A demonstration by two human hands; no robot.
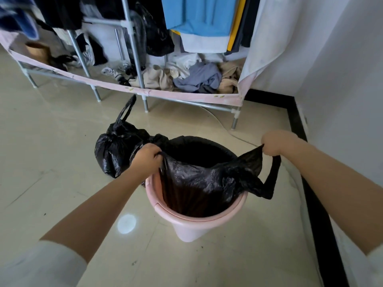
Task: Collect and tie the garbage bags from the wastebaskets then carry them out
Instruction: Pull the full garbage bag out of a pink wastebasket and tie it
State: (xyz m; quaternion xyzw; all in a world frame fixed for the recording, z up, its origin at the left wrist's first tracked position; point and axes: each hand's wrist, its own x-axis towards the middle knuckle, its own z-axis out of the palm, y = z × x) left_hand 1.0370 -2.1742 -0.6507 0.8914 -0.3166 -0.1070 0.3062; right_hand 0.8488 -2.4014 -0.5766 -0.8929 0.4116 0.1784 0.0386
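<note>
Over the pink wastebasket [193, 216], the left hand [145, 160] and right hand [274, 142] each clench 1 handle of the black garbage bag [207, 175] lining it, stretched between both fists, beside a tied black bag [113, 151] on the floor

Floor: glossy cream tiled floor [51, 141] under me, with a round glare spot [126, 223].
Wall: plain white wall [342, 69] on my right, with a black skirting strip [298, 125] along its foot.
Furniture: metal-tube clothes rack with pink fabric cover [143, 79] ahead; garments hang above, clothes lie heaped on its bottom shelf.
</note>
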